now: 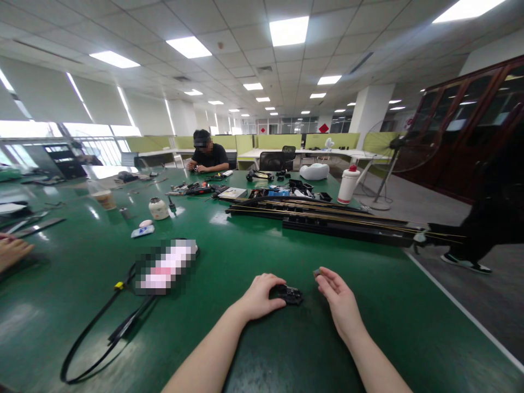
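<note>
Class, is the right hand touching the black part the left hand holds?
Apart: the head view shows green tabletop between the right hand and the black part.

Left hand (260, 296) is gripping: thumb (277, 303) is lying along the near side of the grip, index finger (273, 279) is arching over the far side, tips pointing right. Left wrist (240, 312) is trailing left of the grip, left forearm (208, 352) slanting down-left. Right hand (340, 303) is hovering just right of the left grip, not touching it. Its thumb and fingertips are pinching, pointing up-left. Right wrist (355, 332) is sitting below its pinch, right forearm (376, 363) running down-right. Both forearms are showing bare.
</note>
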A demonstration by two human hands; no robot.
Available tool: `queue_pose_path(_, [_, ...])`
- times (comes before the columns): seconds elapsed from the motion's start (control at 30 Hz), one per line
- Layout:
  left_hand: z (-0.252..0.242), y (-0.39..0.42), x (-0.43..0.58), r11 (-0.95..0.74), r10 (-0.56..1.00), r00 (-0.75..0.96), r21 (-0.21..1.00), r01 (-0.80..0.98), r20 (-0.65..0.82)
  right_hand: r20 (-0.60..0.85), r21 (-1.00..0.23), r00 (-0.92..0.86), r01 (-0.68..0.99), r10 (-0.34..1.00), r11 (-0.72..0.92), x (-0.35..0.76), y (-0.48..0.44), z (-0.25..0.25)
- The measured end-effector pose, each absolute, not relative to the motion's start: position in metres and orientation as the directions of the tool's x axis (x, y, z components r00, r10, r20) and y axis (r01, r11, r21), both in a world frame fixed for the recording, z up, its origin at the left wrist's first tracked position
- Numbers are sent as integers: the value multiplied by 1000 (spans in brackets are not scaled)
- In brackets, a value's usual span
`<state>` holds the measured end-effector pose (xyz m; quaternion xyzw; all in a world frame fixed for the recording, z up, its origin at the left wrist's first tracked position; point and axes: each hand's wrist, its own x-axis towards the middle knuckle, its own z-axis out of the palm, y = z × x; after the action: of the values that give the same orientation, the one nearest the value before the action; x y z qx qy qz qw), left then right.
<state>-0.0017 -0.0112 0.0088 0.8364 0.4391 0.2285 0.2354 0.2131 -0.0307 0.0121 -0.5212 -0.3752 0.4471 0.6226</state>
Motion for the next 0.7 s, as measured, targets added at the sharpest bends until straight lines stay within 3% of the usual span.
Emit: queue_pose_path(0.7, [6,-10,-2,-515,835,515,602,611,192,-30,-970,331,-236,943,52,216,-30,11])
